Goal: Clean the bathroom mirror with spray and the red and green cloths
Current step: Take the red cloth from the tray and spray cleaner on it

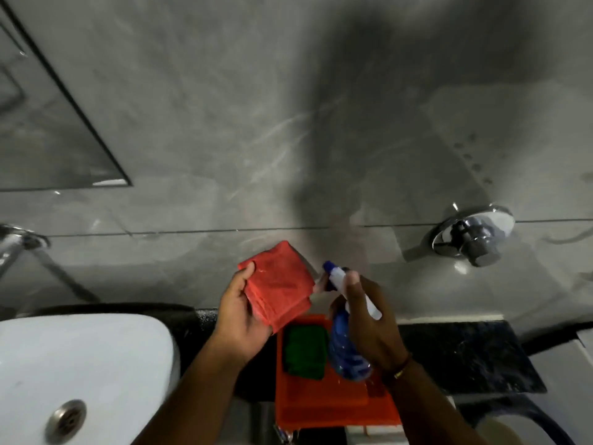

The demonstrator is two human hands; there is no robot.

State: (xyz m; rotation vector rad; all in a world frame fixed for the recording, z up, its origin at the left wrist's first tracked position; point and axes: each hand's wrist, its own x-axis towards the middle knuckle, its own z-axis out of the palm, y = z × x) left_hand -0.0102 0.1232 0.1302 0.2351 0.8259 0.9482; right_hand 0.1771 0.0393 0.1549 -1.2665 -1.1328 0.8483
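My left hand (pixel 240 319) holds a folded red cloth (pixel 278 285) up in front of the grey wall. My right hand (pixel 372 322) grips a blue spray bottle (pixel 345 345) with a white and blue trigger head, nozzle pointing left at the red cloth, which is close to it. Below them a folded green cloth (pixel 305 353) lies in an orange tray (pixel 324 406) on the dark counter. The mirror (pixel 41 133) is at the upper left, its corner seen at an angle.
A white sink basin (pixel 83 364) with a metal drain sits at the lower left, with a chrome tap (pixel 16 248) above it. A chrome wall valve (pixel 471 236) juts out at the right. The black stone counter (pixel 462 354) runs along under the wall.
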